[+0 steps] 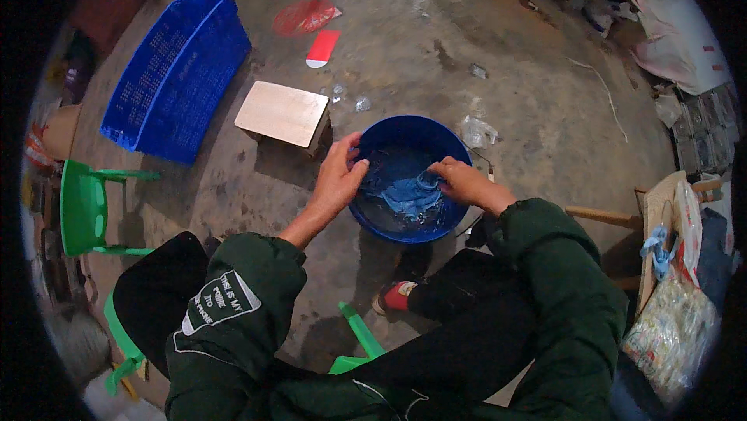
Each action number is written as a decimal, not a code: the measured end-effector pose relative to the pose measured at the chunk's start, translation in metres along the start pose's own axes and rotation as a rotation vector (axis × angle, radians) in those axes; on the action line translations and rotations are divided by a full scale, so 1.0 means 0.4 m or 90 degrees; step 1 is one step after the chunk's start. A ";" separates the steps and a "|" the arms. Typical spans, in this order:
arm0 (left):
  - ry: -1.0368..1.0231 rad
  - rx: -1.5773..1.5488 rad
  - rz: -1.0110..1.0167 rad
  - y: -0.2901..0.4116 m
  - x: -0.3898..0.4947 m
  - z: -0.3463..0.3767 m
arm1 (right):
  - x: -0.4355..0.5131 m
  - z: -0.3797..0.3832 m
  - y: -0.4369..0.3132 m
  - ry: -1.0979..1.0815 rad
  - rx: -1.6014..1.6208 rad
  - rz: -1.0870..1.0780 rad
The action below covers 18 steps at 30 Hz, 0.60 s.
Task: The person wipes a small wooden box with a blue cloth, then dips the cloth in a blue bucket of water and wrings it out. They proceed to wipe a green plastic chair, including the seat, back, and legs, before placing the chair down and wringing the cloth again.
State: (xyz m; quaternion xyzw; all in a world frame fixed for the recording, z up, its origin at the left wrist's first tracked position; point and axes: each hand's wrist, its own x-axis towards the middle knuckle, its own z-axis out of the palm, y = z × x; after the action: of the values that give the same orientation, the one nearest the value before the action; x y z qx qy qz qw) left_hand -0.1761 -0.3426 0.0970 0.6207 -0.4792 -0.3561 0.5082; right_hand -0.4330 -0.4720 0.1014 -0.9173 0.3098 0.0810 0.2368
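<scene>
A round blue plastic basin (373, 228) stands on the floor in front of me, with water and a wet blue cloth (411, 196) in it. My right hand (464, 183) reaches over the basin's right side, its fingers closed on a bunched part of the cloth. At the left rim is my left hand (344, 167), thumb and fingers apart, with nothing seen in its grasp. Whether its fingertips touch the rim cannot be told.
Left of the basin is a small stool with a pale top (283, 111); beyond it lies a blue plastic crate (192, 82). A green plastic chair (84, 208) stands far left. Clear plastic scraps (478, 132) and a red-and-white card (323, 48) lie on the concrete floor.
</scene>
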 end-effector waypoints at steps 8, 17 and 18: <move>-0.113 -0.247 -0.227 0.017 -0.035 -0.032 | 0.179 0.142 0.048 -0.361 -0.069 0.093; -0.122 -0.426 -0.329 0.033 -0.066 -0.104 | 0.204 0.391 0.028 -0.272 -0.046 -0.035; -0.125 -0.430 -0.338 0.033 -0.066 -0.105 | 0.207 0.388 0.029 -0.289 -0.123 0.005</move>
State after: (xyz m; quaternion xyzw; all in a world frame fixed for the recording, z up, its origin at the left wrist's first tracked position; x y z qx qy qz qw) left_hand -0.1475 -0.3054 0.1181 0.4842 -0.2060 -0.6685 0.5256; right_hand -0.3744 -0.4486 -0.0634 -0.8929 0.2427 0.3153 0.2109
